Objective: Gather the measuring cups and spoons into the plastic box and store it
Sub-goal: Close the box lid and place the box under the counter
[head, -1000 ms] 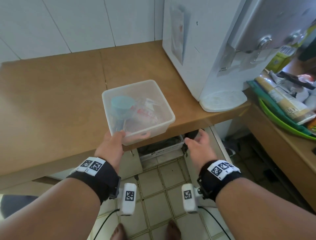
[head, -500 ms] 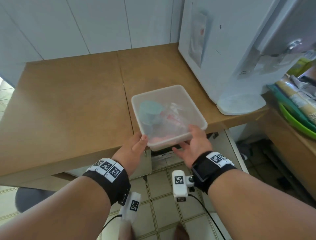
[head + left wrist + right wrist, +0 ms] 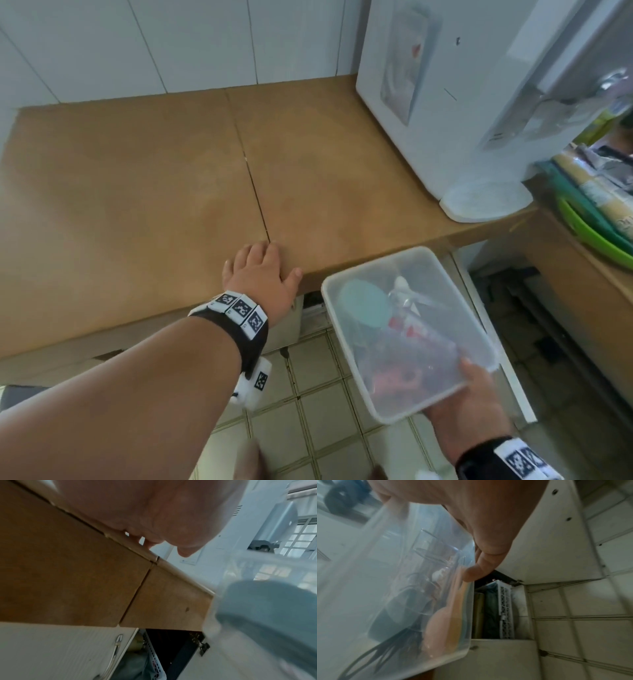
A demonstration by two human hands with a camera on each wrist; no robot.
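Observation:
The translucent plastic box (image 3: 442, 274) with its lid on hangs in the air off the counter's front edge, over the tiled floor. Inside it show a teal measuring cup (image 3: 364, 303) and red and orange pieces (image 3: 397, 378). My right hand (image 3: 469, 404) grips the box by its near corner, thumb on the lid; in the right wrist view the fingers (image 3: 476, 573) curl under the box (image 3: 393, 588). My left hand (image 3: 262, 274) rests flat on the brown counter (image 3: 137, 192) at its front edge, fingers straight, holding nothing. The left wrist view shows the left hand (image 3: 154, 513) and the box (image 3: 267, 601).
A white appliance (image 3: 445, 85) stands at the counter's right end. Below the counter an open cabinet (image 3: 164, 649) holds a white basket (image 3: 505, 608). To the right a lower shelf carries a green tray (image 3: 589, 233) with packets.
The box left the counter and moved right and toward me, now carried by the right hand alone. The left hand let go of it and lies flat on the counter edge.

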